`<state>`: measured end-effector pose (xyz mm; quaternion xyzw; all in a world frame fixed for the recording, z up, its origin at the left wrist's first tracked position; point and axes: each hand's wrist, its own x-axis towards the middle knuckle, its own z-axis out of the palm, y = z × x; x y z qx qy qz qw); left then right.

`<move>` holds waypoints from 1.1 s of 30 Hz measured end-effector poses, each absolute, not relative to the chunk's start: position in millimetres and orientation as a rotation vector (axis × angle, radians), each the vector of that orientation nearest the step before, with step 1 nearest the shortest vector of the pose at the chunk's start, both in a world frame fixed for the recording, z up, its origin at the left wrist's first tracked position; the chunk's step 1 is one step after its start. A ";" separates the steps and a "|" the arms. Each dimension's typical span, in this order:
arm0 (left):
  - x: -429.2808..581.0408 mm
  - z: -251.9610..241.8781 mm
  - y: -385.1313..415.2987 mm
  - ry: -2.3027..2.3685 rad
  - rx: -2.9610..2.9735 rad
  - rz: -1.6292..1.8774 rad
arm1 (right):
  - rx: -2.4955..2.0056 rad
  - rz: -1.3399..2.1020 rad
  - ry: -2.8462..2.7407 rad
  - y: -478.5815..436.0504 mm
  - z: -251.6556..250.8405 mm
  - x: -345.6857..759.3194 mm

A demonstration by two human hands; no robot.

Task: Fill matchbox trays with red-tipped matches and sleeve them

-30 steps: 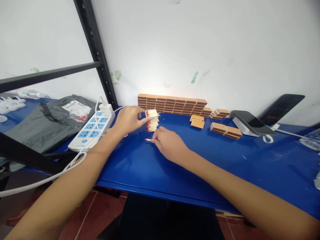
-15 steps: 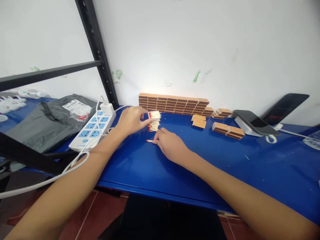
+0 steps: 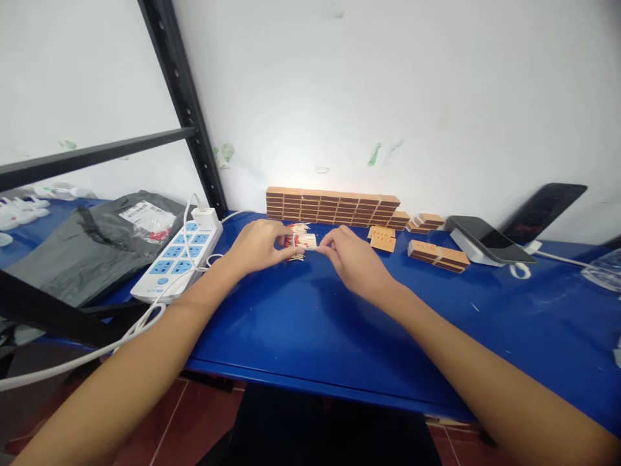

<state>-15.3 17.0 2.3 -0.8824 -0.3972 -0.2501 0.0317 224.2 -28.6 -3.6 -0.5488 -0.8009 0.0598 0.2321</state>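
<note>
My left hand (image 3: 259,244) is closed, thumb and fingers around the left end of a small white matchbox tray (image 3: 313,246) filled with matches (image 3: 305,241). Their red heads point left, toward that hand. At the tray's right end, my right hand (image 3: 350,257) has thumb and forefinger pinched together, touching or very near it. Whatever lies between those fingertips is too small to make out. Loose red-headed matches (image 3: 299,227) lie on the blue table behind the tray, and a few show below it.
Stacked matchboxes (image 3: 332,206) form a low wall at the back. Flat orange box sleeves (image 3: 383,242) and more matchboxes (image 3: 438,255) lie to the right, near a phone on a stand (image 3: 478,238). On the left are a power strip (image 3: 177,259), a white cable and a black shelf post (image 3: 182,97).
My right hand has risen from the table, where it held a match, to the tray's right end. The tray has come slightly down and right in my left hand and now lies more level.
</note>
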 end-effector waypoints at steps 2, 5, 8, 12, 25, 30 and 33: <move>-12.5 1.0 14.2 -1.170 -2.776 -0.801 | -1.485 0.144 -2.203 -24.2 -3.6 229.0; -9.3 -0.3 10.4 -1.114 -2.814 -0.820 | -1.455 0.128 -2.233 -22.2 -4.8 230.8; -7.4 0.2 7.4 -1.059 -2.831 -0.806 | -1.457 0.088 -2.258 -23.0 -5.9 229.6; -6.2 1.9 4.8 -1.043 -2.874 -0.799 | -1.453 0.084 -2.272 -24.3 -6.0 228.9; -8.6 2.8 6.8 -1.079 -2.875 -0.804 | -1.334 0.198 -2.189 -17.5 -12.9 230.0; -7.7 2.3 7.2 -1.089 -2.879 -0.830 | -1.281 0.205 -2.145 -17.5 -13.5 231.0; -7.8 3.7 7.2 -1.102 -2.862 -0.866 | -1.259 0.226 -2.095 -17.6 -12.3 230.8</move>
